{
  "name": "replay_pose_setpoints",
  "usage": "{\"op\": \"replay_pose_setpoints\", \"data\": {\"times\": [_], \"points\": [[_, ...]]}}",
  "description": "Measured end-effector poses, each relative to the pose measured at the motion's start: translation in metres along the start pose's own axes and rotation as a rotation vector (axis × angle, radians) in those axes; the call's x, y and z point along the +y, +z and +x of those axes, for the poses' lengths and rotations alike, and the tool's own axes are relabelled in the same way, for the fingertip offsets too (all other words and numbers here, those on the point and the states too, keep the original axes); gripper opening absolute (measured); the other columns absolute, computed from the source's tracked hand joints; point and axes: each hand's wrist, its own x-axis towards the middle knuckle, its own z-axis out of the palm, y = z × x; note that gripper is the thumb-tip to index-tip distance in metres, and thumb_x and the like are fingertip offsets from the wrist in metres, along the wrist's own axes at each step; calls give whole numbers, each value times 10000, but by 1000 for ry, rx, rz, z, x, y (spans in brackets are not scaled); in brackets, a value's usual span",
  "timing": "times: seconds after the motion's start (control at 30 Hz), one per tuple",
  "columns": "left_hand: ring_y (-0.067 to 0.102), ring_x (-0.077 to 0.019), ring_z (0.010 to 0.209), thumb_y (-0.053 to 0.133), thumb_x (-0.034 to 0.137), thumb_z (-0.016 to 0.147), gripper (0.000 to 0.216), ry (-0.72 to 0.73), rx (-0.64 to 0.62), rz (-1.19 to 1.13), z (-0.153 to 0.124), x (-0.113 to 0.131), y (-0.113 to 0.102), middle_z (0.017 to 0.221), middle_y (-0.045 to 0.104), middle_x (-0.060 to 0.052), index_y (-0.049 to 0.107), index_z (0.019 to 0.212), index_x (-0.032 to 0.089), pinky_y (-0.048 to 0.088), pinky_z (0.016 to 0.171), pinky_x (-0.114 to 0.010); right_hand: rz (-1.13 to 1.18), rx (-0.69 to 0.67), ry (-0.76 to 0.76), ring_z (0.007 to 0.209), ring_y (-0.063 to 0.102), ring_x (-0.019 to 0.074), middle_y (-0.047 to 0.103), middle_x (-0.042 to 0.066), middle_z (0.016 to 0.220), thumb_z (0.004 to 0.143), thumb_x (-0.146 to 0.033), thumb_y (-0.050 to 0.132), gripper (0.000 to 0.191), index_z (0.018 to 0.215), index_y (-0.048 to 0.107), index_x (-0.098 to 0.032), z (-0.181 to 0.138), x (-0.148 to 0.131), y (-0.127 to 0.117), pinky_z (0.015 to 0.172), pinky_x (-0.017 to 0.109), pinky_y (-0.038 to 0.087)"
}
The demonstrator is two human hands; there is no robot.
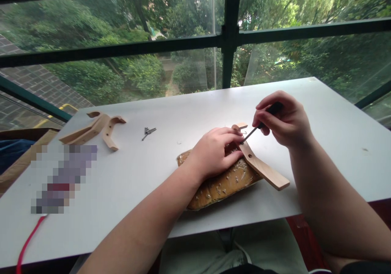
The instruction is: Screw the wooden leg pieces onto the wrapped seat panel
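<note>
Head view showed a white, flat-topped table (134,164) carrying a scuffed, golden-brown slab (226,187). Fingertips of the left hand (214,149) braced a pale, bent wooden strip (266,169) across the slab's right side; whether they clamped it could not be told. Set apart, the right hand (282,119) gripped a black-handled metal screwdriver (260,125), tip against the strip. Steady pressure along the shaft likely served best.

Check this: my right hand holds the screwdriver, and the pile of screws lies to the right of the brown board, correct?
No, the pile of screws lies left of the brown board in the head view; your right hand does hold the screwdriver.
</note>
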Motion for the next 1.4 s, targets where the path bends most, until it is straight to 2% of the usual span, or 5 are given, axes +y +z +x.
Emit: {"op": "replay_pose_setpoints", "data": {"times": [0.23,0.4,0.97,1.2,1.4], "points": [[630,-184,1128,659,269,860,248,-25,23,-45,-1,2,0,1194,696,-20,717,1096,221,475,1046,-336,191,-186,53,596,579,151,680,26,807,823,-210,654,245,1051,565,-224,0,0,-11,482,292,416],[648,-165,922,664,243,846,120,-118,95,-51,-1,2,0,998,701,-24,715,948,204,526,851,-316,169,-235,139,572,616,154,727,70,930,885,-240,628,308,1172,517,-217,1,1,-17,516,322,468],[633,-154,941,652,235,857,93,-126,71,-45,-2,3,2,1033,649,-14,711,929,229,509,927,-320,44,-176,162,417,483,96,742,48,834,845,-281,725,140,908,614,-223,0,-9,-16,374,298,327],[643,-166,943,651,266,859,128,-148,82,-30,-2,3,3,1042,666,-21,727,958,240,518,926,-331,-4,-190,174,376,406,72,742,36,805,840,-303,737,146,892,623,-227,-3,-15,-17,327,295,255],[645,-177,944,654,298,861,160,-162,87,-13,-1,2,3,1042,674,-26,738,986,246,524,924,-345,0,-225,134,363,409,83,605,-23,575,815,-301,764,147,878,661,-218,-2,-15,-17,312,283,251]]}}
